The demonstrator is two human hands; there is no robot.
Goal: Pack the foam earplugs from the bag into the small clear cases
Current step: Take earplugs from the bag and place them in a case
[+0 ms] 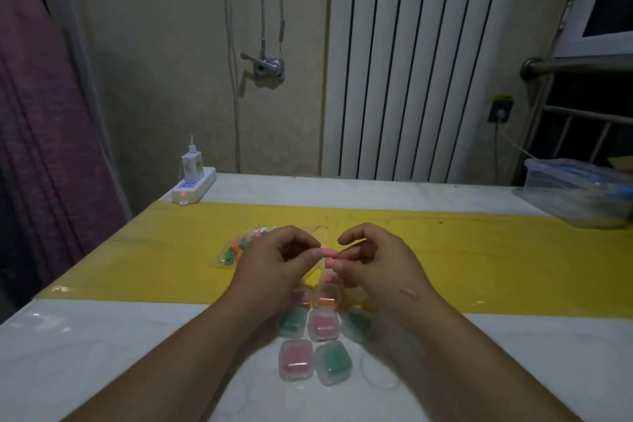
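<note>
Nearest, below the wrists, lie the small clear cases (296, 360), closed in loose rows and already holding pink, green or orange plugs. They sit together under the fingers on the white table (102, 353), probably so that a loaded case can be set down with a short drop. A faint clear outline to the right of them may be an empty case, though that cannot be made out.

Above them the left hand (270, 264) pinches one end of a pink earplug (329, 252) between thumb and forefinger. It is raised clear of the cases, likely for squeezing or turning before it goes in. The right hand (380, 264) has its fingers curled, tips meeting the plug's other end. Whether it grips cannot be told.

Just beyond the left fingers lies the bag (236, 248) of mixed-colour earplugs, on the yellow strip (445, 250). Nothing stands between it and the hands.

Well beyond the fingers are a power strip (194, 187) to the left and a lidded plastic container (579, 195) far right.
</note>
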